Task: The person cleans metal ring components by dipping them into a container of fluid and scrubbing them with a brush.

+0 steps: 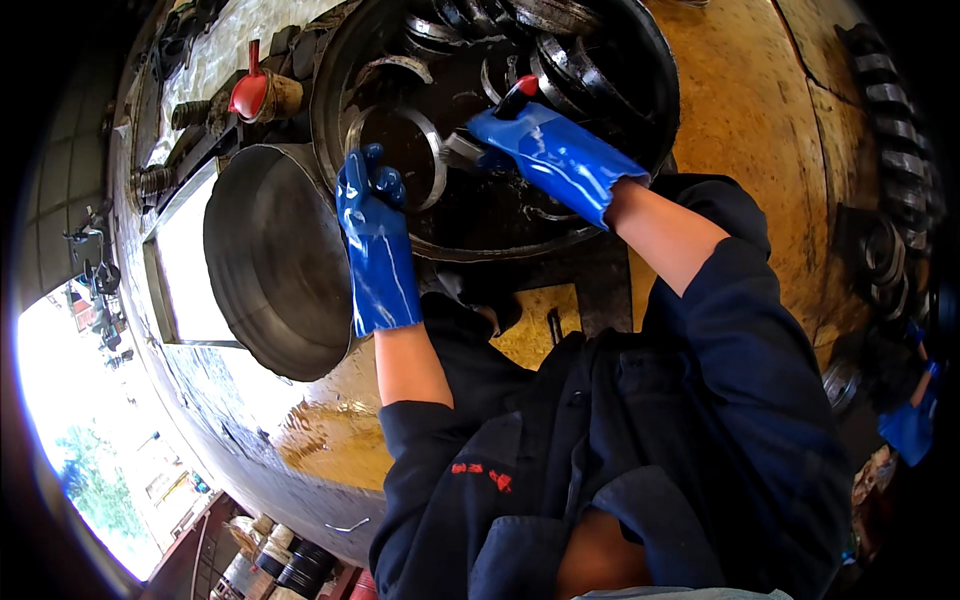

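Where the dark sleeves (750, 330) end, toward the middle of the frame, two gloved hands are at work, and the step in hand seems to be brushing a ring clean over the tub. The left hand (375, 195), left of centre, has its fingers curled on the lower left edge of the ring (438, 168), apparently gripping it. The right hand (535, 135), just above centre, has its fingers closed on a brush (463, 150), whose red handle end pokes out above the glove while its grey head, a little blurred, lies right beside the ring's right side; whether they touch I cannot tell. The next move, I judge, calls for a firm left hold and a turn of the ring, so that the bristles can meet a fresh stretch of the band. The ring sits in the upper middle of the frame, within the tub's outline: a plain round metal band, grey and shiny as if wet, open at the centre. Around it runs the rim of the black tub (470, 251), with dark liquid below and more rings (565, 75) heaped toward the top of the frame. Beyond, at left, stands a wide drum (275, 265), with a red scoop (250, 95) at upper left.
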`<state>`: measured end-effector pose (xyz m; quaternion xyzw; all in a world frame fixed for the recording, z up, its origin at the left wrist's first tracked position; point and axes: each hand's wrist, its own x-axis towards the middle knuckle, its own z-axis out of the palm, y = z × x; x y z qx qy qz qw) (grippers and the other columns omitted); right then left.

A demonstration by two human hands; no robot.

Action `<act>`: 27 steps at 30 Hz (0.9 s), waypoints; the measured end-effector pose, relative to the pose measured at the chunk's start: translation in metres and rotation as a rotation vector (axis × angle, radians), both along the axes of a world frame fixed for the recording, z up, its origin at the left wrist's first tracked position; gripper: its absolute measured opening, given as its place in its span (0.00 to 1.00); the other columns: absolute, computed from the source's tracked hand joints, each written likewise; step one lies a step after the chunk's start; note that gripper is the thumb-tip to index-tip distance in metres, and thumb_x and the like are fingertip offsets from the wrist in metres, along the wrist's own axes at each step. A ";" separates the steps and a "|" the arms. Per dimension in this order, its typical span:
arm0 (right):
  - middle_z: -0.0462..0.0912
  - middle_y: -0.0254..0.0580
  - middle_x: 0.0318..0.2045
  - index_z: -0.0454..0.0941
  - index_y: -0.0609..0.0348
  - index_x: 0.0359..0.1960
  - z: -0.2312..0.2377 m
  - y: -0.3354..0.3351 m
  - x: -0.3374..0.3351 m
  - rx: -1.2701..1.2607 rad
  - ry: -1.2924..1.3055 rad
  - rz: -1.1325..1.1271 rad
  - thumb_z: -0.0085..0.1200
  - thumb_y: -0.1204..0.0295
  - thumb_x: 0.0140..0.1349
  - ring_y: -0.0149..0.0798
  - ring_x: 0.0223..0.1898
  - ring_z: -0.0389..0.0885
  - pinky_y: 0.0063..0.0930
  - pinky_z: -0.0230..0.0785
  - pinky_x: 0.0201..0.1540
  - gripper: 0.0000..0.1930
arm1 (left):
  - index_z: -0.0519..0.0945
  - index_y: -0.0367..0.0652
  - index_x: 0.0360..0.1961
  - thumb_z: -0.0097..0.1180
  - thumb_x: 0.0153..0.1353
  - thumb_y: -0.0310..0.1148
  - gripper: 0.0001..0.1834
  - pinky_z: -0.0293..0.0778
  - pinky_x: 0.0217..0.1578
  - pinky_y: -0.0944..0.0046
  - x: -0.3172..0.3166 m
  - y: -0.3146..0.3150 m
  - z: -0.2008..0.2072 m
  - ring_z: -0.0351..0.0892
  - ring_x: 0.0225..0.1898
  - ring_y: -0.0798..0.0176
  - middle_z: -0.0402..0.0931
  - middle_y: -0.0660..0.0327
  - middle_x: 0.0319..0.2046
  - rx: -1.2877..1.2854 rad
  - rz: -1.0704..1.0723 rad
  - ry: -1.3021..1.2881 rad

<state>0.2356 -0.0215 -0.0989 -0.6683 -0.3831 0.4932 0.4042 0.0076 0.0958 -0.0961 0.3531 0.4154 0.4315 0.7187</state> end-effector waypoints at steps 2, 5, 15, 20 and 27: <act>0.88 0.50 0.41 0.80 0.49 0.56 0.020 -0.011 -0.007 0.194 -0.329 0.222 0.54 0.76 0.64 0.49 0.40 0.88 0.39 0.80 0.46 0.18 | 0.83 0.41 0.45 0.56 0.72 0.48 0.19 0.64 0.20 0.70 0.004 -0.002 0.004 0.69 0.23 0.71 0.80 0.67 0.30 -0.081 0.117 -0.006; 0.88 0.49 0.45 0.76 0.47 0.62 0.012 -0.020 -0.017 0.187 -0.479 0.360 0.54 0.85 0.62 0.51 0.42 0.89 0.42 0.80 0.48 0.27 | 0.83 0.41 0.47 0.52 0.73 0.53 0.24 0.63 0.21 0.70 0.016 -0.001 0.004 0.68 0.23 0.70 0.74 0.67 0.24 -0.150 0.113 -0.007; 0.88 0.42 0.34 0.85 0.52 0.41 -0.048 0.016 -0.016 0.263 -0.168 -0.163 0.55 0.59 0.67 0.39 0.37 0.87 0.33 0.77 0.45 0.13 | 0.83 0.45 0.51 0.52 0.72 0.54 0.23 0.63 0.24 0.68 -0.004 0.005 -0.007 0.67 0.22 0.69 0.70 0.69 0.20 -0.228 -0.076 -0.009; 0.87 0.41 0.34 0.82 0.55 0.42 -0.071 0.020 0.004 0.074 0.211 -0.323 0.54 0.62 0.67 0.38 0.39 0.86 0.34 0.75 0.44 0.12 | 0.82 0.47 0.52 0.54 0.72 0.52 0.21 0.65 0.22 0.68 0.002 0.007 -0.017 0.71 0.23 0.69 0.80 0.65 0.30 -0.209 -0.070 -0.010; 0.87 0.46 0.47 0.78 0.55 0.62 0.003 -0.022 0.004 0.241 -0.293 0.075 0.46 0.75 0.75 0.35 0.44 0.87 0.26 0.76 0.46 0.17 | 0.81 0.47 0.51 0.55 0.71 0.56 0.24 0.68 0.21 0.66 0.005 -0.006 -0.001 0.78 0.24 0.65 0.83 0.59 0.34 -0.181 -0.045 0.237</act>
